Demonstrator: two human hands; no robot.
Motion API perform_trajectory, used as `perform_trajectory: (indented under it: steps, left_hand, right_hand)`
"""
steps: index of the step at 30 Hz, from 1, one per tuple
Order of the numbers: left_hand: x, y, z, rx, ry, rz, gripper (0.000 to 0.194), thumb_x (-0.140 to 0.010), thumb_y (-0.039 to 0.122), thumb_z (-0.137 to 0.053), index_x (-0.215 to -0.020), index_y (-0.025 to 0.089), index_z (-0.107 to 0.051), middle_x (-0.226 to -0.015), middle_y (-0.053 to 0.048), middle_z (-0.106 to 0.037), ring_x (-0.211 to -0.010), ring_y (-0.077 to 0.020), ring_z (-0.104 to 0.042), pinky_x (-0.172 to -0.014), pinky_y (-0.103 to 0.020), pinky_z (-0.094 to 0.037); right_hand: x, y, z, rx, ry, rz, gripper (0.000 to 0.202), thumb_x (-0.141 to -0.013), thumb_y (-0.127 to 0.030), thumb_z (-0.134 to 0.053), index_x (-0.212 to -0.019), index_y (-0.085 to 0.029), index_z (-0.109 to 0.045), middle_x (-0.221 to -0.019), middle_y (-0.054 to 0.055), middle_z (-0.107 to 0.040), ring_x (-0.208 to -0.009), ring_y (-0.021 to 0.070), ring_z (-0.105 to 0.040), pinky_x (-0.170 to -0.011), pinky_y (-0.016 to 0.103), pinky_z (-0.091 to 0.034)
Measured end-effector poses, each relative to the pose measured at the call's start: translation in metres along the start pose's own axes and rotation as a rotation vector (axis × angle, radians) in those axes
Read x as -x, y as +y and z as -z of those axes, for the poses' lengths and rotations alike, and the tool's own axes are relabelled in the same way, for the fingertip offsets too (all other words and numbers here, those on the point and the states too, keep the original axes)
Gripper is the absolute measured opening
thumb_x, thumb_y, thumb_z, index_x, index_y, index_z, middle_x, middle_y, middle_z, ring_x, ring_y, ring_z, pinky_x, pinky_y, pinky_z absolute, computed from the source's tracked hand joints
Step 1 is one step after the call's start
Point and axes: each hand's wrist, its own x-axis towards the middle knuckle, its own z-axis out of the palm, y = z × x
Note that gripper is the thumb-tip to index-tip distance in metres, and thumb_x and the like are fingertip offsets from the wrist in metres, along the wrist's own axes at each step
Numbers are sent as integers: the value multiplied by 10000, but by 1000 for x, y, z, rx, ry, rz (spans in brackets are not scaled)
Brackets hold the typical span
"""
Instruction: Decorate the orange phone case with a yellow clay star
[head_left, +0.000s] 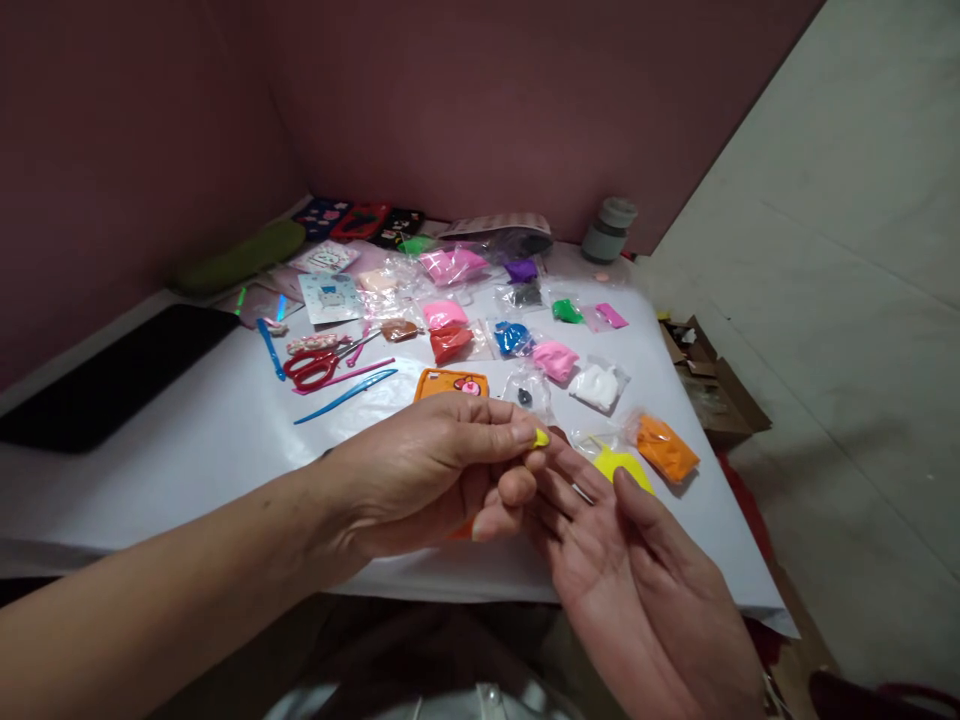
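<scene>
Between the thumb and forefinger of my left hand [442,450] is a small piece of yellow clay [541,438]. My right hand [622,570] lies palm up with its fingers stretched out, their tips close to or touching that piece. Behind the right hand is a bag of yellow clay [621,468], partly covered by the thumb. An orange panel [439,383] with a raised figure on it shows just beyond my left hand, its lower part hidden. A clear bag with a dark lump of clay [525,397] lies beyond the fingertips.
Bagged orange clay [666,449], white clay [596,385] and several other colours cover the table's middle. Red-handled scissors [311,370] and a blue modelling tool [345,397] lie left. A black slab [112,375] is far left; a lidded jar [609,232] stands at the back.
</scene>
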Motion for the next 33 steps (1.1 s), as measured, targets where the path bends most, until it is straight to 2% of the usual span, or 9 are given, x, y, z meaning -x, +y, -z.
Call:
perform_trajectory:
  steps: [4, 10, 15, 18, 24, 29, 33]
  left_hand:
    - [3, 1, 0, 66, 15, 26, 316, -1004, 176, -428, -756, 104, -609, -534, 33, -494, -444, -35, -417, -434, -97, -395]
    - [4, 0, 4, 92, 15, -11, 329, -1020, 176, -398, -772, 110, -604, -566, 22, -551, -483, -37, -501, -499, -98, -453]
    - [0, -3, 13, 79, -28, -46, 321, -992, 168, -435, -712, 99, -576, -513, 2, -552, -412, -61, -510, -423, -119, -440]
    - [-1, -5, 22, 59, -34, -57, 308, -979, 226, -473, -725, 96, -589, -472, 6, -531, -352, -65, -466, -356, -121, -406]
    - [-1, -5, 31, 38, -34, -51, 382, -935, 373, -579, -668, 101, -600, -462, 17, -498, -306, -38, -385, -299, -103, -339]
    - [0, -1, 31, 22, -28, -71, 305, -915, 278, -602, -663, 106, -604, -431, 18, -510, -277, -42, -375, -282, -113, -343]
    - [1, 1, 33, 5, 24, -142, 185, -864, 135, -621, -681, 107, -608, -441, -1, -560, -296, -57, -458, -305, -96, -357]
  right_hand:
    - [1, -1, 1, 41, 15, 14, 349, -891, -352, -612, -1162, -154, -707, -1239, 133, -706, -1191, 217, -628, -1073, 344, -440]
    - [-1, 0, 2, 73, 18, 26, 353, -876, -348, -629, -1161, -157, -713, -1272, 141, -688, -1226, 223, -607, -1068, 338, -444]
    - [-2, 2, 3, 97, 95, 8, 391, -848, -395, -651, -1167, -179, -716, -1284, 139, -682, -1255, 244, -584, -1113, 383, -383]
    - [-2, 3, 3, 127, 144, -20, 418, -813, -416, -683, -1162, -189, -722, -1278, 140, -685, -1253, 261, -584, -1131, 411, -345]
    - [-5, 3, 4, 149, 137, -30, 405, -804, -394, -682, -1151, -190, -732, -1266, 157, -689, -1263, 286, -573, -1150, 452, -295]
    - [-8, 3, 2, 175, 136, -27, 382, -829, -402, -657, -1135, -189, -738, -1221, 145, -714, -1204, 259, -618, -1123, 413, -342]
    - [-10, 3, 1, 178, 128, -6, 358, -857, -378, -621, -1115, -164, -747, -1197, 161, -721, -1178, 276, -636, -1081, 417, -415]
